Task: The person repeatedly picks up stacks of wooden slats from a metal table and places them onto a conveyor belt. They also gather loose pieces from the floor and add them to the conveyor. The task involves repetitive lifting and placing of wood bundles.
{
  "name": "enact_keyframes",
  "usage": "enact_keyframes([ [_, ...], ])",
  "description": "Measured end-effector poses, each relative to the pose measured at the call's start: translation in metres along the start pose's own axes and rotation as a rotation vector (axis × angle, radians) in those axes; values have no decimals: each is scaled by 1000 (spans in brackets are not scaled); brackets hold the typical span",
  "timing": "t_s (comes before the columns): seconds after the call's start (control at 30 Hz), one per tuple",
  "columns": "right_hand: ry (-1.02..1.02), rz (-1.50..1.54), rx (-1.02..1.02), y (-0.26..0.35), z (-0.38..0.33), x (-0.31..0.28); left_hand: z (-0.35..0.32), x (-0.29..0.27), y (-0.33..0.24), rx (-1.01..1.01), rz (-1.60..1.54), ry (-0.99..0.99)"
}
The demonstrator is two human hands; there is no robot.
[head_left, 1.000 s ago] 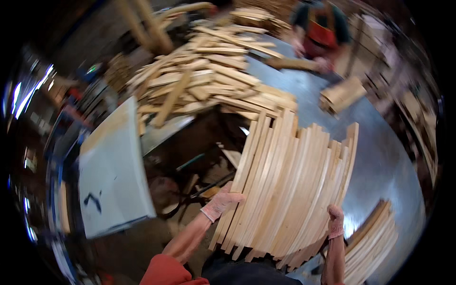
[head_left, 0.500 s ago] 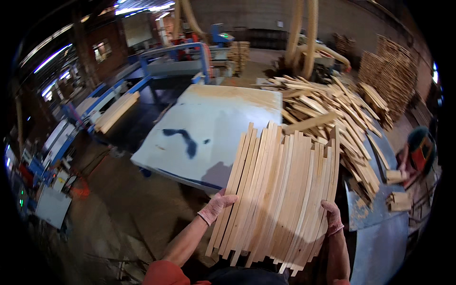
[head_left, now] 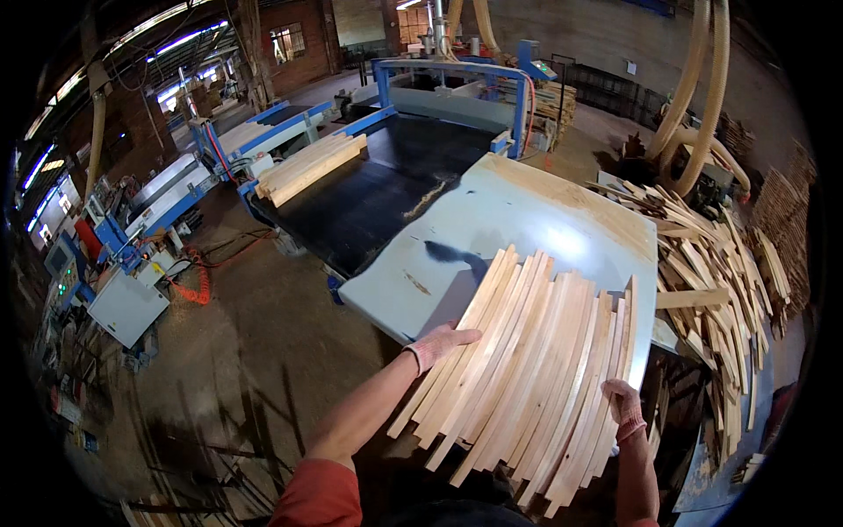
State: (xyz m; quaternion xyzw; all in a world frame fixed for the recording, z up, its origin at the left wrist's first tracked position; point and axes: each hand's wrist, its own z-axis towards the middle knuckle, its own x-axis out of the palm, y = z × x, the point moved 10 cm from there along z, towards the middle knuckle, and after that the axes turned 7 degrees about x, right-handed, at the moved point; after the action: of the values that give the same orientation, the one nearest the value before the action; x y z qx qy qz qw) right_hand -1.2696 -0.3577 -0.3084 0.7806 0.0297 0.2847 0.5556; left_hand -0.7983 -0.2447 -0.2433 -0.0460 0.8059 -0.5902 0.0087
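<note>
Between my two hands I hold a wide row of pale wooden strips (head_left: pixel 536 369), pressed side by side with uneven ends. My left hand (head_left: pixel 445 343), in a light pinkish work glove, grips the row's left edge with the thumb on top. At the right edge my right hand (head_left: pixel 623 406), gloved alike, is closed against the outermost strip; its fingers are partly hidden. The far ends of the strips overlap the near part of a pale grey tabletop (head_left: pixel 562 211). Whether they touch it I cannot tell.
Beyond the tabletop lies a black machine bed (head_left: pixel 386 176) under a blue frame (head_left: pixel 457 66). Wooden strips (head_left: pixel 312 167) rest on its left side. A heap of loose strips (head_left: pixel 720 290) covers the right. A grey control cabinet (head_left: pixel 129 299) and an orange coiled hose (head_left: pixel 195 285) stand left.
The view has swung left, so the tabletop and heap sit farther right and the black bed shows more fully. Both hands still hold the strips, now farther over the tabletop.
</note>
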Motion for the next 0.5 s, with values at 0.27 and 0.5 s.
enact_keyframes([
  [0.27, -295, 141, -39, -17, 142, 31, 147, -141, -92, -78, 1061, -14],
  [0.5, -206, 153, -14, -38, 295, 155, 197, -275, -152, -35, 1155, -188],
])
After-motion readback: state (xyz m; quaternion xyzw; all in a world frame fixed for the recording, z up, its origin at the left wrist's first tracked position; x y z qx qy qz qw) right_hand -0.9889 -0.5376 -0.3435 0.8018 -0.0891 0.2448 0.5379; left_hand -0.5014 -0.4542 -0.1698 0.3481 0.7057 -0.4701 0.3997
